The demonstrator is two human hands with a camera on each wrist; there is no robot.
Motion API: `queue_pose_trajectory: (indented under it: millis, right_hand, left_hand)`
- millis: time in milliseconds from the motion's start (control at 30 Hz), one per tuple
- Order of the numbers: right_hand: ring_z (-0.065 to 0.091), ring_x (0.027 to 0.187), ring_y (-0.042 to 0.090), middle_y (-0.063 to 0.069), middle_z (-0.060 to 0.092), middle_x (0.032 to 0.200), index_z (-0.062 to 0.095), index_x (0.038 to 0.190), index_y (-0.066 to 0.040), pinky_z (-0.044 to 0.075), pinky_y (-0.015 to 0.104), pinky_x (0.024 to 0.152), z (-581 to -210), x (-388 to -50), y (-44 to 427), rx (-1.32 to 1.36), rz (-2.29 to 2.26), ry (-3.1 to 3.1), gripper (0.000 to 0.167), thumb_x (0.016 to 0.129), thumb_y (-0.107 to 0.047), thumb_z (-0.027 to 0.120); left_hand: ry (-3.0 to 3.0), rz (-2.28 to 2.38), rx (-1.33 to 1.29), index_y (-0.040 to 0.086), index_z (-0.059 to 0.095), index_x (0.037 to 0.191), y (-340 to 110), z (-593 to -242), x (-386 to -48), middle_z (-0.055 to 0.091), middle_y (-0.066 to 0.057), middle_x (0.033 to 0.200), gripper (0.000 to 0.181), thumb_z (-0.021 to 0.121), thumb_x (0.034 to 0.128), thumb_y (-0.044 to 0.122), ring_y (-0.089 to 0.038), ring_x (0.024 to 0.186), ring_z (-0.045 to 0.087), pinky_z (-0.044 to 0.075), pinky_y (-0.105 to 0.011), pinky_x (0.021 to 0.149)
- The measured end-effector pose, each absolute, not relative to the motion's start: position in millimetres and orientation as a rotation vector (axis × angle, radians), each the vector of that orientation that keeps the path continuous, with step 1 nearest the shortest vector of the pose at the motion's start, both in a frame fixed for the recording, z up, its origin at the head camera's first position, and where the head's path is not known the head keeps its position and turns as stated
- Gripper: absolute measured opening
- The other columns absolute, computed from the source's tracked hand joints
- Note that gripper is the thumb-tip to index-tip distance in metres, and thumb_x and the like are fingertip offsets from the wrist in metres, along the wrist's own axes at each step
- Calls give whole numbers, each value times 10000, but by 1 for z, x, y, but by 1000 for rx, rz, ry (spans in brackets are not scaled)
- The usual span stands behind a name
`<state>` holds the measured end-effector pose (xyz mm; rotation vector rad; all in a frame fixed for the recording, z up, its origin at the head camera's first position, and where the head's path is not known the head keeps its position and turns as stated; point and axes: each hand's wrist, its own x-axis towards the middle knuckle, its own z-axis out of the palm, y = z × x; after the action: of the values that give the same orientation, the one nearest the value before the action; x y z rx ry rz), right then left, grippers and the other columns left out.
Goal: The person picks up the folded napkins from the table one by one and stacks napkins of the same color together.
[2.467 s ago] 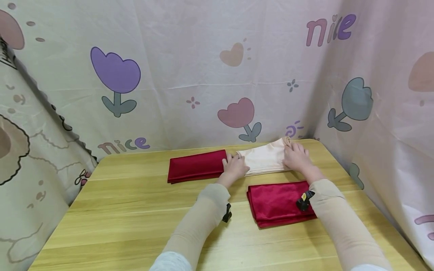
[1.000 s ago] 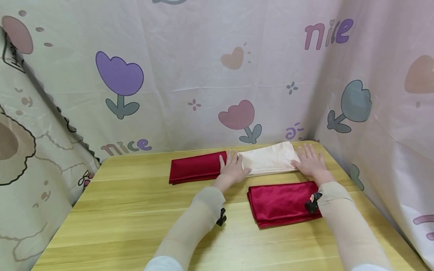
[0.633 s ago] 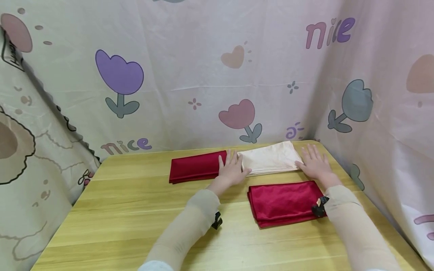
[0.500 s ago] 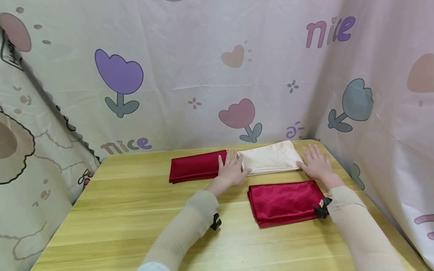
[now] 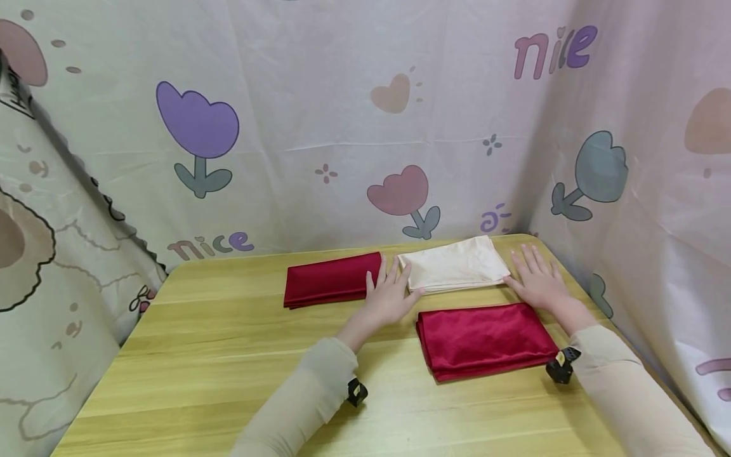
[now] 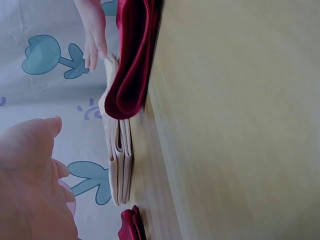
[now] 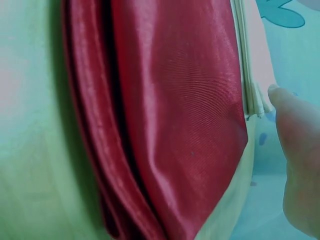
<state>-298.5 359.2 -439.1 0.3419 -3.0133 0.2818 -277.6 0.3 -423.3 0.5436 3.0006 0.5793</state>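
Two beige sleeves, the left one (image 5: pixel 297 403) and the right one (image 5: pixel 628 387), reach in over the wooden table (image 5: pixel 200 355), each with a small black camera at its cuff: the left camera (image 5: pixel 357 392) and the right camera (image 5: pixel 561 366). The near red cloth (image 5: pixel 485 341) lies folded flat at the right, its layers showing along the near and left edges, its near right corner beside the right camera.

Farther back, the left hand (image 5: pixel 389 295) has its fingers spread and nearly straight, with nothing gripped; it is over the gap between the two far cloths, and contact with either cannot be told. The right hand (image 5: pixel 539 282), also spread and gripping nothing, has its thumb tip at the near right corner of the white cloth (image 5: pixel 454 266).

That cloth lies folded in stacked layers beyond the near red one. To its left, in line with it, is the far red cloth (image 5: pixel 328 280), a folded strip. Behind the table hangs a pale curtain (image 5: pixel 297 95) printed with tulips, hearts and "nice".
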Motion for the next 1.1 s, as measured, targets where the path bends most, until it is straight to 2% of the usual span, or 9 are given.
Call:
queue_pose_trajectory:
  millis: [233,333,600,767,933,1100]
  right_hand:
    - [6,1482,525,356,80,1609,232,1560,80,12,753,1099,-433,-289,353,373,314,-3002,736,1066,-412,465]
    - [-7,1481,529,358,52,1611,217,1565,77,14,764,1090,-431,-284,352,366,360,-3019,757,1064,-438,456]
    - [-99,1470,537,372,-38,1605,113,1584,65,-12,788,1061,-432,-270,357,322,567,-3099,859,1052,-537,416]
    - [-79,1445,587,436,-29,1566,110,1570,94,3,802,1047,-433,-258,360,290,725,-3111,843,1059,-500,423]
    - [-70,1417,630,493,-20,1521,83,1530,173,-3,770,1075,-426,-246,362,306,979,-3073,815,1076,-415,419]
    - [-80,1406,641,456,-71,1545,-35,1548,132,12,778,1066,-420,-236,365,259,1312,-3044,822,1090,-398,396]
  left_hand:
    - [2923,777,535,249,136,1646,-5,-425,-264,32,-97,1698,775,328,1021,667,-365,1534,-75,53,-691,1150]
    - [2866,897,526,244,155,1645,-8,-426,-257,45,-109,1695,782,319,1017,680,-378,1534,-45,64,-692,1149]
    - [2661,1287,514,166,209,1636,-8,-428,-244,103,-198,1672,758,380,1041,603,-440,1518,56,143,-705,1131]
    - [2500,1537,483,100,233,1622,-8,-431,-238,141,-231,1655,714,412,1066,511,-433,1508,131,171,-680,1136]
    - [2349,1707,410,50,257,1604,-10,-433,-233,238,-180,1641,722,392,1071,518,-398,1492,219,204,-618,1156]
    - [2135,1859,291,-3,254,1588,-14,-436,-227,282,-223,1614,745,374,1073,523,-466,1433,315,288,-625,1121]
